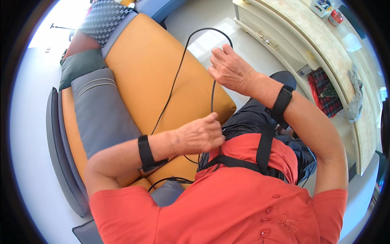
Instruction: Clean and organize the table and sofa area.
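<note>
A thin black cable arches in a large loop above the orange sofa seat. Closed around the cable is my right hand, raised over the sofa's front corner. Lower down, in front of my waist, my left hand is shut on the same cable, a taut stretch running between the two fists. Part of the cable passes behind my left forearm and hangs near my lap. More black cable lies beside my left hip. Both wrists wear black straps.
The orange sofa with grey cushions extends ahead and to the left. On the right stands a cream cabinet holding a white basket, a red can and a plastic bag. A plaid item sits in its open compartment.
</note>
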The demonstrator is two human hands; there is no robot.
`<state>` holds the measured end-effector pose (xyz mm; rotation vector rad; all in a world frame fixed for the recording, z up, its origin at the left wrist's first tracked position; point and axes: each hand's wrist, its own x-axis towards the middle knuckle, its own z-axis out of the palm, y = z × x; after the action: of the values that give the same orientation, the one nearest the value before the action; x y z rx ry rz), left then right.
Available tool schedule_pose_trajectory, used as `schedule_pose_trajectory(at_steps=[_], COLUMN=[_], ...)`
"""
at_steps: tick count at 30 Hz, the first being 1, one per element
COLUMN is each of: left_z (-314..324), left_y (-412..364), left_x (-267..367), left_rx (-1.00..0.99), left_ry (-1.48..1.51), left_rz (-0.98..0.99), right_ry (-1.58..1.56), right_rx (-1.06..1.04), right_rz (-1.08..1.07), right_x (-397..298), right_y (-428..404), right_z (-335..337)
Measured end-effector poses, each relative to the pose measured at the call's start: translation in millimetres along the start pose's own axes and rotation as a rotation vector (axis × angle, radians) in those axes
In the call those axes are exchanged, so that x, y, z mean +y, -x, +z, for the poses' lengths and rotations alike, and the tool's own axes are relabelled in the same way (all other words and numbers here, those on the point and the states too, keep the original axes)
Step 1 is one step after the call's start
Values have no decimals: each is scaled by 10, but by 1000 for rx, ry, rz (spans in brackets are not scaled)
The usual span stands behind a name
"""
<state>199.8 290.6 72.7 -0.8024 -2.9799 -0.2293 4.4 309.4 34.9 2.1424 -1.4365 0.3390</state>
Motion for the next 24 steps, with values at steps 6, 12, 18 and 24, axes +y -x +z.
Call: schedule_pose_trajectory(at_steps=[6, 12, 18, 24], left_z=[-205, -612, -1027, -1339], left_y=[201, 675, 829, 677], left_x=[-367, -925, -1079, -1093], left_rx=[-383, -418, -279, -167], left_ry=[-231, -493, -390, -436], left_rz=[30, -300, -621, -810], right_ry=[44, -22, -1066, -1747], right_rx=[-74, 197, -351, -427], right_rz=[81, 250, 371, 226], right_x=[110, -1, -636, -1037], right_y=[-74, -228, -113, -275], right_z=[50, -64, -130, -461])
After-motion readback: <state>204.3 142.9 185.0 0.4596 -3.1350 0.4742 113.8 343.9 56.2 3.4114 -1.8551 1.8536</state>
